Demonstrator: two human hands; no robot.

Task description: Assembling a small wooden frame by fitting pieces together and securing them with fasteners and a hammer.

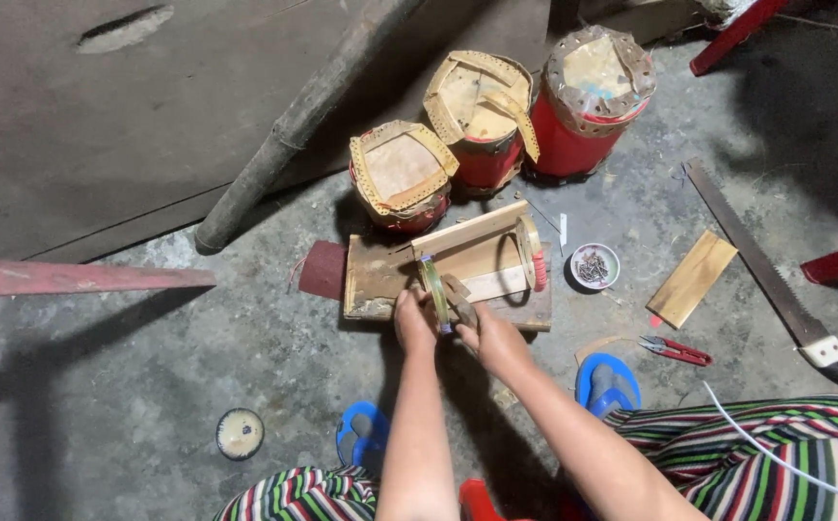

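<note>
My left hand (413, 321) grips a thin greenish bamboo ring (432, 287) that stands on edge on a worn wooden board (373, 275) lying on the concrete floor. My right hand (492, 338) sits right beside it, fingers closed around the same ring and a small brown piece at its side. On the board lie pale wooden slats (472, 230) and a second ring with a red band (533, 253) at the right end. What lies between my fingers is partly hidden.
Three small red drums with skin tops (402, 172) (482, 114) (593, 85) stand behind the board. A bowl of nails (594, 265), a wood block (693, 277), a hand saw (761, 265), red snips (675, 350), a bamboo pole (308, 111) and a round tin (240, 433) lie around.
</note>
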